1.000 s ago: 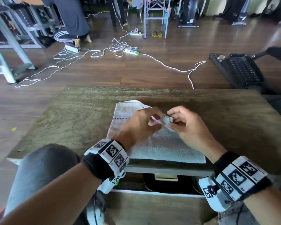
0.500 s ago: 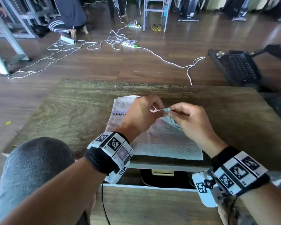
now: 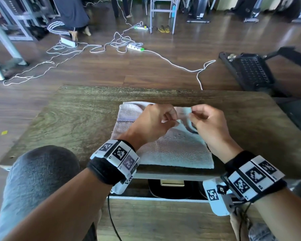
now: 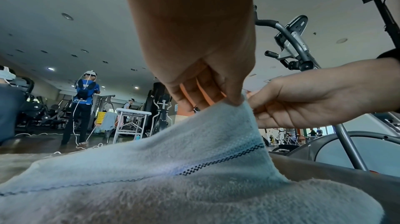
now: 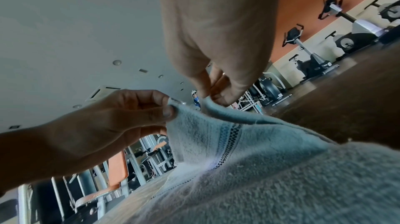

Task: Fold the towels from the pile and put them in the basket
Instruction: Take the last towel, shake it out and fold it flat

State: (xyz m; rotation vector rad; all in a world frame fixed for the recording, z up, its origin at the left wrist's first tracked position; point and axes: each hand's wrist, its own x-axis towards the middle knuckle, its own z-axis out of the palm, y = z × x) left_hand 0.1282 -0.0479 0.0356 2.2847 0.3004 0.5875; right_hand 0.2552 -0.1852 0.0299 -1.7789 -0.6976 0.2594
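Towel point(image 3: 172, 150), pale fluffy terry with a checkered woven stripe, lies folded and rectangular at the near edge of the wood-grain tabletop point(image 3: 73, 119). Left hand point(image 3: 151, 122) and right hand point(image 3: 208, 122) each pinch one raised corner, side by side, tenting the cloth.

Head view looks down on the table point(image 3: 80, 119); both wrist views look up close beneath the hands.
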